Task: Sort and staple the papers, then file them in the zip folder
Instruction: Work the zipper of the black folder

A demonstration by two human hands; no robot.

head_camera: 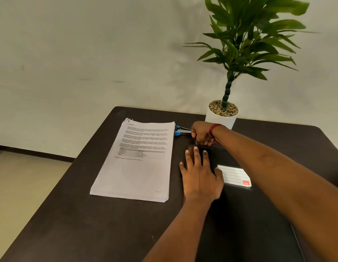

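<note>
A stack of printed papers (135, 161) lies on the dark table (88, 224), left of centre. A blue and black stapler (181, 131) rests just past the stack's far right corner. A black zip folder (245, 214) with a white label (234, 175) lies to the right of the papers. My left hand (199, 174) presses flat on the folder's left part, fingers spread. My right hand (202, 133) is curled at the folder's far edge, fingers pinched on something small there, likely the zip pull. What it pinches is hidden.
A potted green plant in a white pot (221, 118) stands at the table's far edge, right behind my right hand. A pale wall (88, 53) rises behind the table. The floor (22, 182) shows at the left.
</note>
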